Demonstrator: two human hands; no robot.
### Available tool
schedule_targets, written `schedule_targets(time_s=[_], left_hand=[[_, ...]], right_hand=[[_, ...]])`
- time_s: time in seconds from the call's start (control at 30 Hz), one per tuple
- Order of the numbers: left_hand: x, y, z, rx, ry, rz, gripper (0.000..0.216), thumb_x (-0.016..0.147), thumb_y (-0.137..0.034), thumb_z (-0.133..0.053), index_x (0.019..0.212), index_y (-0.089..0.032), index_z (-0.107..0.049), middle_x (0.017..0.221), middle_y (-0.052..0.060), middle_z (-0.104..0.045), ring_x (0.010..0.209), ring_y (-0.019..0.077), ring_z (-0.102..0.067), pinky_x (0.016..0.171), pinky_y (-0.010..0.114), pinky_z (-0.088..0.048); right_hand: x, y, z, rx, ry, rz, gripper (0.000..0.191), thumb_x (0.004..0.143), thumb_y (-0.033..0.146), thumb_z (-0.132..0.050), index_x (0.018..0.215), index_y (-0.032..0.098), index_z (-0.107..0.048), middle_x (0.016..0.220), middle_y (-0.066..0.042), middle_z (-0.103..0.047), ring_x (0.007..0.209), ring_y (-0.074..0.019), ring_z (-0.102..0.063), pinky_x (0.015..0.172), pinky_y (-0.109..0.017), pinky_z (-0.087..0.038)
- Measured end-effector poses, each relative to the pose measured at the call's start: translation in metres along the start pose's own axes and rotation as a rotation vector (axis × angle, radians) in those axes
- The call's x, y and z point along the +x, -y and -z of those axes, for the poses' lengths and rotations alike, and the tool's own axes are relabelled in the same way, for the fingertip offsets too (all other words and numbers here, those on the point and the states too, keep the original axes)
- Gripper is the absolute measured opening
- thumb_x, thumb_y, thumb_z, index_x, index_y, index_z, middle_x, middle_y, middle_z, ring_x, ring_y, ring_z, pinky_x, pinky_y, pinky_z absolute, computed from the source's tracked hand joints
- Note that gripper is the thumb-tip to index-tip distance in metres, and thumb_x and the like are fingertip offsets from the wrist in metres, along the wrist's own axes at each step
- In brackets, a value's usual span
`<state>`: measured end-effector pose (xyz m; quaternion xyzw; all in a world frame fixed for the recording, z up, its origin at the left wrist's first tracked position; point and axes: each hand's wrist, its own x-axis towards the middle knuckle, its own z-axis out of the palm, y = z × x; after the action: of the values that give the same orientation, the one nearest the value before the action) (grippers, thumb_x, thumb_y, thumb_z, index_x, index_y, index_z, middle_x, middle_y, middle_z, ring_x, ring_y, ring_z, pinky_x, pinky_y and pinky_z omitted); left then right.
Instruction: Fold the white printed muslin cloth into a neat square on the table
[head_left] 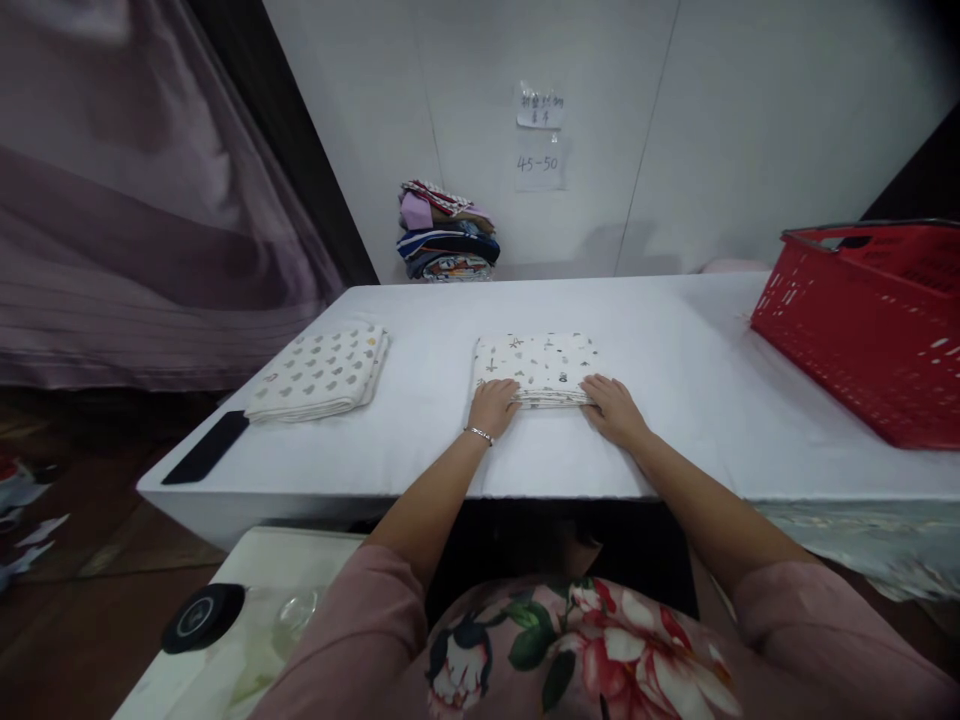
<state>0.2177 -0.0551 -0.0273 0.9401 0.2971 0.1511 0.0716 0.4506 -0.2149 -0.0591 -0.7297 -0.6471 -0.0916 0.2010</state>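
A folded white cloth with small dark prints (538, 365) lies in the middle of the white table (675, 430). My left hand (493, 405), with a thin bracelet at the wrist, grips its near left corner with curled fingers. My right hand (611, 406) rests on the near right corner, fingers bent over the edge. A second folded white cloth with grey prints (321, 375) lies apart to the left.
A red plastic basket (862, 320) stands at the table's right. A black phone (206, 447) lies at the near left corner. A stack of folded clothes (446, 235) sits by the back wall. A low white stand with a black round object (202, 617) is at bottom left.
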Motion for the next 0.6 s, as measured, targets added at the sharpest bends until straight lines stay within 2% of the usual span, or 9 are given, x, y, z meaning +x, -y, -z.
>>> schedule_targets(time_s=[0.17, 0.33, 0.43, 0.6], left_hand=[[0.0018, 0.0039, 0.0008, -0.003, 0.037, -0.040, 0.031, 0.090, -0.030, -0.049, 0.118, -0.027, -0.061, 0.125, 0.002, -0.060, 0.117, 0.0207, -0.049, 0.102, 0.038, -0.035], [0.0000, 0.0052, 0.0004, 0.018, 0.023, -0.072, 0.028, 0.091, -0.028, -0.047, 0.114, -0.027, -0.063, 0.122, 0.002, -0.062, 0.114, 0.0206, -0.049, 0.099, 0.038, -0.037], [-0.0009, 0.0049, -0.0010, 0.032, 0.021, -0.079, 0.029, 0.091, -0.027, -0.046, 0.115, -0.026, -0.062, 0.123, 0.002, -0.061, 0.114, 0.0207, -0.050, 0.099, 0.038, -0.037], [0.0014, -0.0011, -0.0031, 0.018, 0.000, -0.049, 0.037, 0.088, -0.035, -0.052, 0.124, -0.026, -0.056, 0.130, 0.003, -0.057, 0.119, 0.0224, -0.047, 0.102, 0.039, -0.034]], right_hand=[[-0.0001, 0.0007, 0.0005, -0.005, -0.029, -0.012, 0.043, 0.092, 0.024, -0.035, 0.132, 0.020, -0.050, 0.138, -0.008, -0.051, 0.132, -0.0241, -0.038, 0.109, -0.048, -0.025], [-0.0011, 0.0013, 0.0009, -0.036, -0.064, -0.019, 0.040, 0.093, 0.021, -0.033, 0.128, 0.020, -0.054, 0.134, -0.009, -0.055, 0.129, -0.0234, -0.041, 0.108, -0.048, -0.023], [-0.0012, 0.0010, 0.0008, -0.036, -0.061, -0.016, 0.041, 0.093, 0.021, -0.033, 0.128, 0.020, -0.054, 0.134, -0.009, -0.055, 0.129, -0.0233, -0.042, 0.108, -0.048, -0.024], [-0.0008, 0.0021, 0.0018, -0.021, -0.048, -0.012, 0.043, 0.091, 0.021, -0.036, 0.131, 0.022, -0.052, 0.135, -0.008, -0.054, 0.129, -0.0250, -0.041, 0.107, -0.051, -0.024]])
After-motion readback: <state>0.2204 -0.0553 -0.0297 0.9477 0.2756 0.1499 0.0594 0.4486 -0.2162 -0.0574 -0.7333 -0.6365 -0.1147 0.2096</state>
